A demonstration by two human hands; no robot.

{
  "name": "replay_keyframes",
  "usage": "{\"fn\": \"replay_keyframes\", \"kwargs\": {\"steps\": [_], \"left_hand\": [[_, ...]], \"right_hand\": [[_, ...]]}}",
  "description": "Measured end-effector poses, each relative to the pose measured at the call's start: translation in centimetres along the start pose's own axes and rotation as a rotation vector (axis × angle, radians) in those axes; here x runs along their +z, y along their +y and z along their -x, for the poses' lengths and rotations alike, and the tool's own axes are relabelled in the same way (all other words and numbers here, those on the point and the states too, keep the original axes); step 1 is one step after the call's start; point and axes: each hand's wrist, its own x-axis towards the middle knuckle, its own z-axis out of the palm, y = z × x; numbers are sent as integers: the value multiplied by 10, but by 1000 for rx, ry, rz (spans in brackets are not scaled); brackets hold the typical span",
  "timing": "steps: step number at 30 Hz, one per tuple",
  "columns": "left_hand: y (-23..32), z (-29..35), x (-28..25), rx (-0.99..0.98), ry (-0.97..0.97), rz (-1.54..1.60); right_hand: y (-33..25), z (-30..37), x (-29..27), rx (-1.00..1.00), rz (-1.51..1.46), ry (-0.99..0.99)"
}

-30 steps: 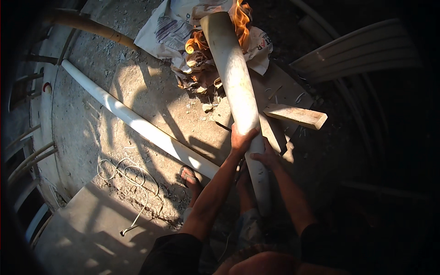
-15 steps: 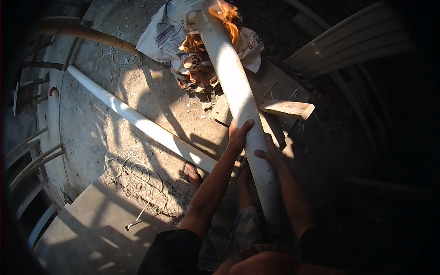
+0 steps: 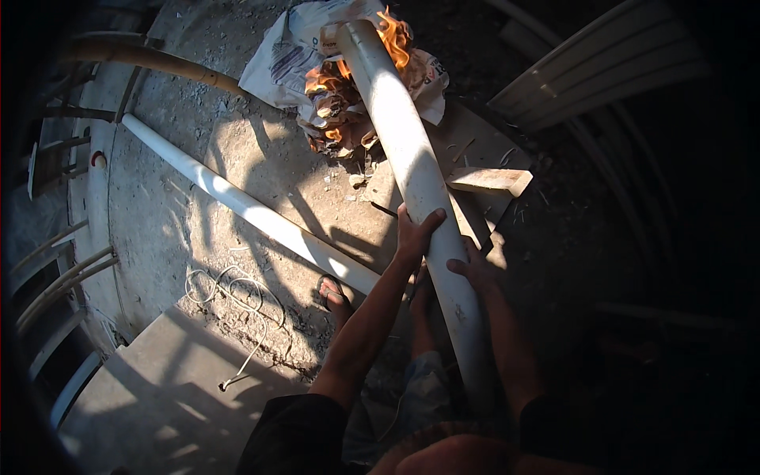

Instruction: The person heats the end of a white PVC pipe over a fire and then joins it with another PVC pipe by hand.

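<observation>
A thick white plastic pipe (image 3: 412,150) slants from near my body up to the far side, its far end over burning paper sacks (image 3: 340,111). Flames (image 3: 394,41) rise right beside that end. My left hand (image 3: 416,233) is wrapped around the pipe's left side at mid-length, thumb on top. A little nearer to me, my right hand (image 3: 473,269) grips the opposite side, its thumb also on top and its fingers mostly hidden underneath. A second white pipe (image 3: 237,204) lies on the ground to the left, its near end hidden behind my left arm.
A wooden block (image 3: 492,181) lies right of the held pipe. Thin pale cord (image 3: 252,297) is coiled near a concrete slab (image 3: 158,380) at lower left. A bamboo pole (image 3: 158,59) reaches in from the left, and a ribbed panel (image 3: 606,67) leans at the far right.
The pipe's far end has shifted slightly left and nearer, and its rim now shows beside the flames. Both hands keep their hold. The flames have changed shape.
</observation>
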Motion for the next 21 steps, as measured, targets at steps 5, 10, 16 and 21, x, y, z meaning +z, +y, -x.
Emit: {"fn": "replay_keyframes", "kwargs": {"steps": [5,10,16,21], "left_hand": [[-26,2,-13,-53,-171,375],[-29,6,-14,-41,-127,268],[-17,22,-8,-42,-78,239],[-20,18,-14,-39,-189,311]], "right_hand": [[46,-9,-11,71,-351,-129],[26,12,2,-50,-217,-33],[19,33,11,-7,-216,-34],[41,27,-8,172,-446,-155]]}}
